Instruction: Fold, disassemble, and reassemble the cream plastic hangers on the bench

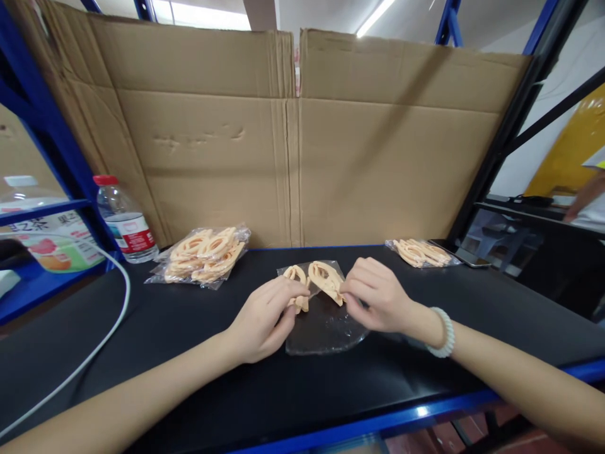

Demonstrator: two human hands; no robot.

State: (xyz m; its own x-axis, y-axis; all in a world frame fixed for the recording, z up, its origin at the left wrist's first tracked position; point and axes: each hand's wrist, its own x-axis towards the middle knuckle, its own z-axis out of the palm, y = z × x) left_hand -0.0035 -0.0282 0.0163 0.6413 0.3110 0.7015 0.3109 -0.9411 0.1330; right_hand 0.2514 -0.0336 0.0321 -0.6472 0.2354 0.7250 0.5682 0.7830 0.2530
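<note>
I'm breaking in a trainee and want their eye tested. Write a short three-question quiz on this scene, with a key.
1. Multiple choice: where is the pale beaded bracelet worn?
A) left wrist
B) right wrist
C) both wrists

2. True or false: the wrapped stack beside the red-capped bottle is bigger than the wrapped bundle at the far right.

3. Open: what are the fingers of the left hand and the right hand each at?

Key
1. B
2. True
3. The left hand is at the left tan piece, the right hand at the lower end of the right tan piece.
</note>
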